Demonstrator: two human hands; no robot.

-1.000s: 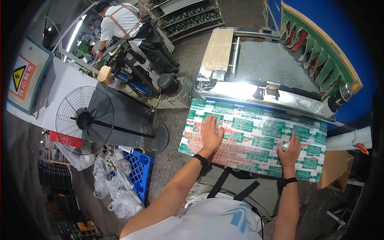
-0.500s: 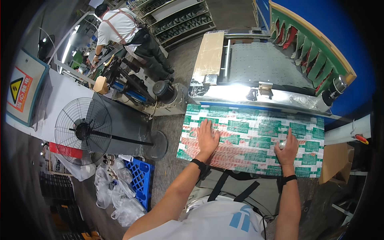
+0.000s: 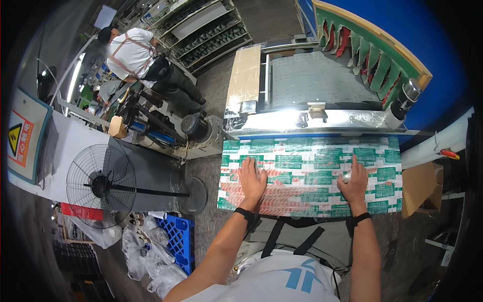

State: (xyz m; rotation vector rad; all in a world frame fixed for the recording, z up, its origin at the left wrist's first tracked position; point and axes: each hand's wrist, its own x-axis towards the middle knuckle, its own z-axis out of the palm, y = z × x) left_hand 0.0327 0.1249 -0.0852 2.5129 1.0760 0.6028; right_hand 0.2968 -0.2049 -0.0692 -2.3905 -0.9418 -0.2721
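A tabletop covered in green, white and red printed tape lies in front of me. My left hand rests flat on its left part, fingers stretched and slightly apart, with nothing in them. On the right part, my right hand lies with its index finger pointing away from me. A small shiny, whitish object shows between its thumb and fingers; its kind cannot be made out. Beyond the tabletop's far edge runs the shiny metal front of a machine with a grey perforated bed.
Torn green and red flaps hang from a green panel at the far right. To the left stand a floor fan, a blue plastic pallet with clear bags, and a motor. A person works farther back. A cardboard box is at right.
The view has shifted, so the surroundings sit farther left in the picture. Both hands remain on the taped tabletop, the right one with its fingers straighter than before.
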